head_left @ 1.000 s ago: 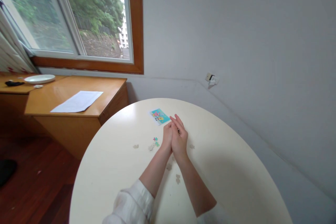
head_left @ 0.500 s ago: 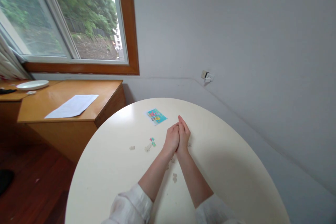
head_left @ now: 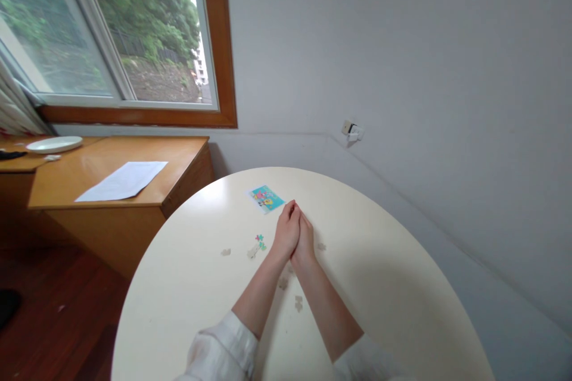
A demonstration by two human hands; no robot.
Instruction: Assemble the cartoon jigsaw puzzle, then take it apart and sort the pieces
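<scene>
Left hand (head_left: 286, 231) and right hand (head_left: 306, 239): cupped together; contents cannot be told.
Puzzle piece (head_left: 298, 303): flat on counter (head_left: 179, 303), near side.
Technique: finger gaps should be sealed.

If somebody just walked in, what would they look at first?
Probably the left hand and right hand, pressed together over the round white table. Next might be the bright blue picture card, lying near the table's far edge, just left of the fingertips. The big window at the upper left, with green trees outside, stands out too.
</scene>
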